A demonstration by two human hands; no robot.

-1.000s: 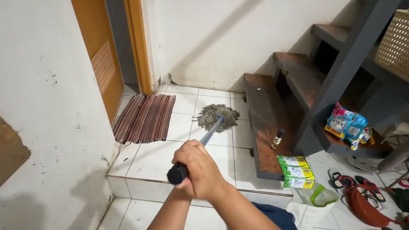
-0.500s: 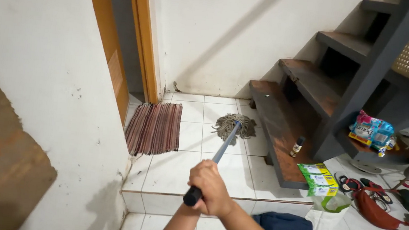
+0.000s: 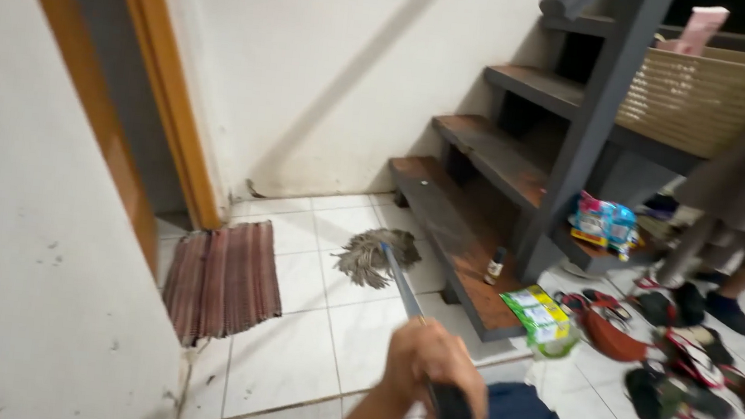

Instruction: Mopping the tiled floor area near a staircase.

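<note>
Single head-worn view looked steeply down and forward over white floor tiles (image 3: 304, 358). Near hand (image 3: 434, 370) sat at 6 o'clock, stairs (image 3: 487, 157) at 2 o'clock, door frame (image 3: 166, 80) at 10 o'clock.

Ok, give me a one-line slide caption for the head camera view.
A hand grips a mop handle, its stringy head on white floor tiles beside wooden stairs.

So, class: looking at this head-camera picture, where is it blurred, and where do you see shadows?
Head view: motion blur smears the hand gripping the mop handle, plus the shoes at right; the mop head and mat read sharper. A soft diagonal shadow crosses the white wall, and the space under the stairs is dark. No strong glare on the tiles.
</note>
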